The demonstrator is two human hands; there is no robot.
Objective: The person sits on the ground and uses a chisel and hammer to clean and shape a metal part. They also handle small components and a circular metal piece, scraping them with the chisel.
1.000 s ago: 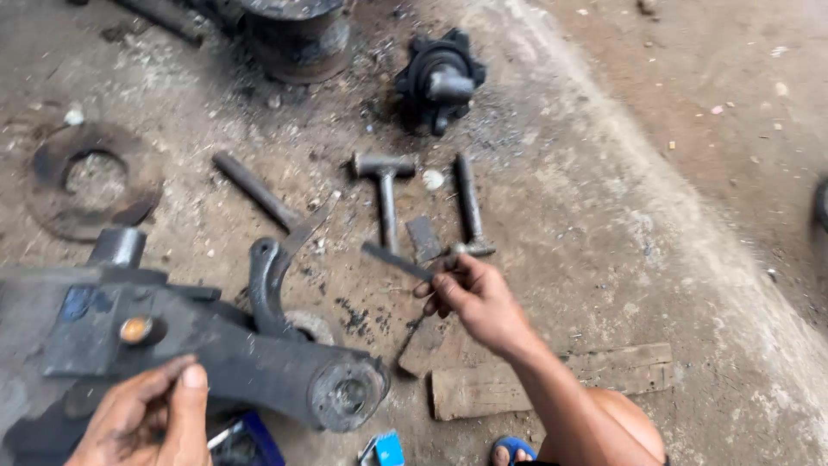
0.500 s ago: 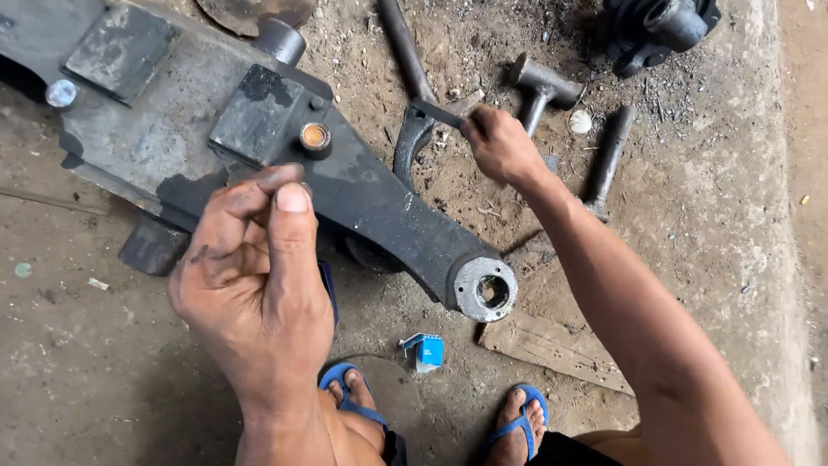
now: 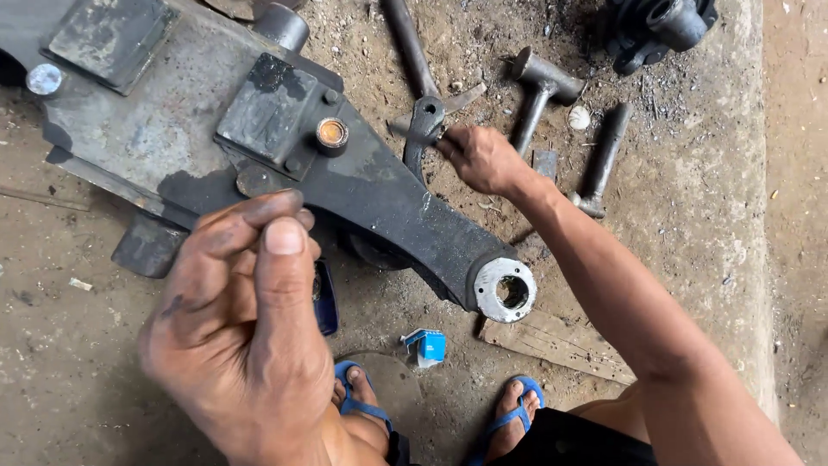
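I see my right hand out in front, over the dirty ground. Its fingers are curled tight around a small flat metal piece that pokes out past the knuckles, right beside a dark curved hook. I cannot tell if the hand also grips the hook, but the two touch or nearly touch.

My left hand is close to the camera, up in the air. Its fingers are bent in and the thumb presses on the first finger, like a pinch. I cannot see anything between them. The skin is dark with grease.

Under both hands lies a big heavy metal arm. It is black and grey, with flat square blocks on top and a small round brass-coloured cap. Its thin end has a shiny ring with a hole.

Past my right hand lie a hammer, a long rod and a short thick bolt, all rusty and dark. A flat wooden board lies near my foot in a blue sandal. A small blue box sits between my feet.
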